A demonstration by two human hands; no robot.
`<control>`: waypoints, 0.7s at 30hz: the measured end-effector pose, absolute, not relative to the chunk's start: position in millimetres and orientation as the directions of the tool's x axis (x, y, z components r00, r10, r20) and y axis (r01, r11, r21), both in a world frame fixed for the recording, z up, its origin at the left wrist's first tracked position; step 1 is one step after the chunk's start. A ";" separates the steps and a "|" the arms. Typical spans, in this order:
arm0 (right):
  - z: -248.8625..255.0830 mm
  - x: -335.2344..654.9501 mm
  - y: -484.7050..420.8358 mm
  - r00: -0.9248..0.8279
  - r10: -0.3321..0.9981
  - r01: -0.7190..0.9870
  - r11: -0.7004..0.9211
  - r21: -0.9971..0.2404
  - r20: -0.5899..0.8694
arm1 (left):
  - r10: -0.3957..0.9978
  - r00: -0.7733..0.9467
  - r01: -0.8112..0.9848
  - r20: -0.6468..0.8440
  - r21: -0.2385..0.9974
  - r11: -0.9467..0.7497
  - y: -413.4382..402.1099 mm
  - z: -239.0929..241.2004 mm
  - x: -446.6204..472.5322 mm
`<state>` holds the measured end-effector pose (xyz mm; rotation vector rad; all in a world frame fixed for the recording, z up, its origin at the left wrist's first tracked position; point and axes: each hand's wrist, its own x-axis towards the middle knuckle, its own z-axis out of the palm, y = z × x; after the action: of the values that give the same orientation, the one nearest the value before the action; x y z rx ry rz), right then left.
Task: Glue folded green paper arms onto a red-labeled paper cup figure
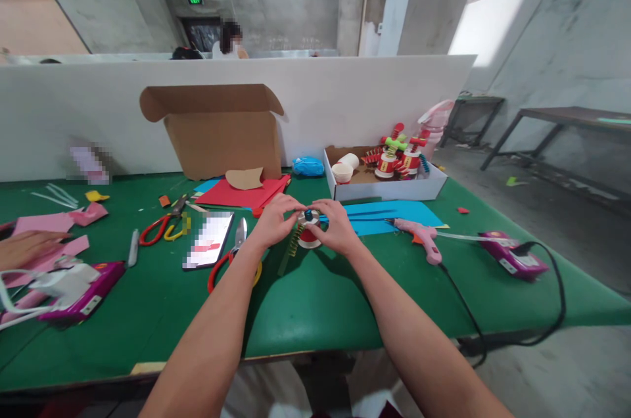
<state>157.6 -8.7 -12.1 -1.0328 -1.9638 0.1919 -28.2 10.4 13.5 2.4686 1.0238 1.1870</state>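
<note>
At the middle of the table stands a small upside-down paper cup (309, 238) with a red band. A little blue paper piece (308, 215) sits on its top. My left hand (277, 219) closes on the cup's top from the left, fingertips at the blue piece. From the right, my right hand (337, 226) grips the cup, thumb against its side and fingers at the top. A green folded paper strip (294, 244) hangs down on the left of the cup. Dark blue strips (365, 215) extend to the right behind my right hand.
Scissors (240, 237) and a phone (210, 240) lie left of my arm. A pink glue gun (421, 238) with a cord lies right, near a purple pack (515, 255). Behind stand an open cardboard box (224, 142) and a tray (387, 191) of cup figures. Another person's hand (29, 248) is far left.
</note>
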 end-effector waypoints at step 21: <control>-11.9 159.7 -6.9 -0.260 0.760 0.618 0.605 -0.502 0.595 | 0.682 0.453 0.526 0.575 0.445 -0.725 11.5 9.7 -28.4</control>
<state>159.7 -6.9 -11.9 -1.0928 -1.9751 0.2097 -28.4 11.5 9.7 2.4994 1.0542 1.1291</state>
